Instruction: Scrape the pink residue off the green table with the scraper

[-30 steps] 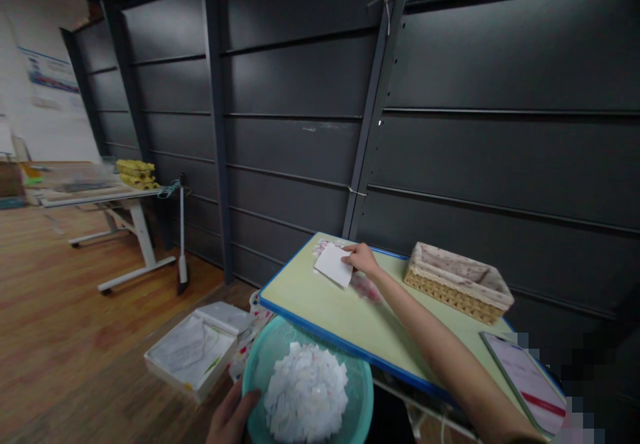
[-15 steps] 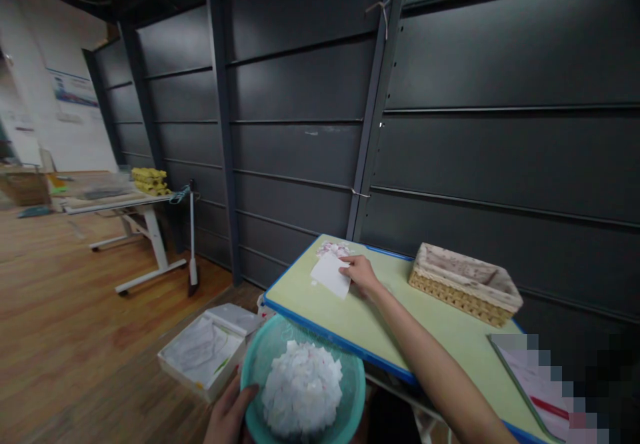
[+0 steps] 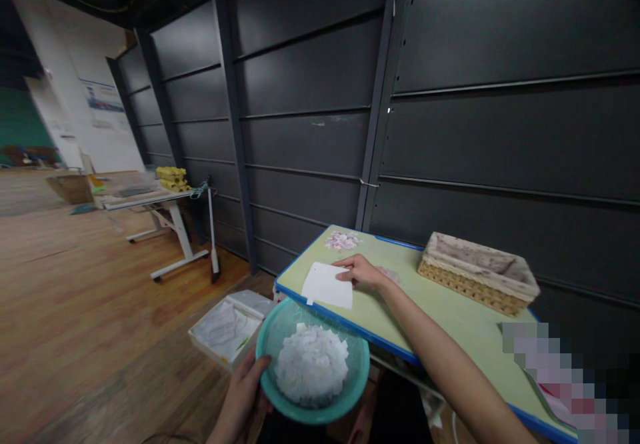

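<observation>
My left hand (image 3: 247,396) grips the rim of a teal bowl (image 3: 356,389) heaped with white paper scraps (image 3: 311,363), held just below the near edge of the table (image 3: 440,321). My right hand (image 3: 361,273) pinches a white card (image 3: 327,285) that lies flat on the table and reaches its blue edge, right above the bowl. A small pile of pink and white scraps (image 3: 342,240) lies at the table's far corner, and a fainter patch of scraps (image 3: 389,274) lies beside my right hand.
A lined wicker basket (image 3: 477,273) stands on the table by the dark panelled wall. A white box (image 3: 227,319) of paper lies on the wooden floor to the left of the bowl. Another table (image 3: 145,196) with yellow items stands at the far left.
My right hand has dragged the white card across the table toward the near edge, above the bowl. My view has swung to the left and the bowl has risen closer to the edge.
</observation>
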The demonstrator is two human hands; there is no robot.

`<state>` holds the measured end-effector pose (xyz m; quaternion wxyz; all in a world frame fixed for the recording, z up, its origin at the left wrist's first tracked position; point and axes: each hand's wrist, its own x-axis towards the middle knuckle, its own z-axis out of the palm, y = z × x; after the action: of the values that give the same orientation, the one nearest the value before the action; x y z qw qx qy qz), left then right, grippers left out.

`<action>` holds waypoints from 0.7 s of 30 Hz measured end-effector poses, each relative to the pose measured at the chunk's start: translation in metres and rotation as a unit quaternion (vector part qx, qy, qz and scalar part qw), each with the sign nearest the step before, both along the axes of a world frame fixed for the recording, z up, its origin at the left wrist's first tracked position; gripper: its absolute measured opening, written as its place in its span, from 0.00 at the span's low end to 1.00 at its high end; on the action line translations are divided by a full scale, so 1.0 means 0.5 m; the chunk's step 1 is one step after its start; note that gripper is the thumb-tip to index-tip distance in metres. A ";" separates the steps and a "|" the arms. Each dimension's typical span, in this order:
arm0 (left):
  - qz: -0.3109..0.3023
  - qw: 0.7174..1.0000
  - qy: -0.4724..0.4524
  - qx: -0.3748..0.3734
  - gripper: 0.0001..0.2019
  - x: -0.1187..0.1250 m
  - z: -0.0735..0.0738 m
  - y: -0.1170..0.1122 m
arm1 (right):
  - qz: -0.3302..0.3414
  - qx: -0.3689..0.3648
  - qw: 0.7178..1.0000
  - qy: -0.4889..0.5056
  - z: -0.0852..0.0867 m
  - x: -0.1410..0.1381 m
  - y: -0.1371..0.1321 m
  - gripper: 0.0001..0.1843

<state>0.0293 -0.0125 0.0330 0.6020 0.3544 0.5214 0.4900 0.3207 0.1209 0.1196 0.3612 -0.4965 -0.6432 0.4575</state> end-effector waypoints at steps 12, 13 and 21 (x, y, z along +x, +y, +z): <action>0.009 1.000 -0.001 0.009 0.31 0.007 0.038 -0.015 | 0.002 -0.004 1.000 -0.004 -0.002 -0.002 0.000 0.26; 0.009 1.000 -0.002 0.007 0.31 0.008 0.035 -0.014 | 0.002 -0.004 1.000 -0.003 -0.003 -0.002 0.000 0.26; 0.017 1.000 0.007 -0.018 0.33 -0.004 0.004 0.005 | 0.042 0.005 0.999 -0.009 0.012 0.008 -0.008 0.26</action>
<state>0.0273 -0.0100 0.0348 0.5963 0.3380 0.5402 0.4882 0.3248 0.1169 0.1257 0.3383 -0.4715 -0.6687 0.4649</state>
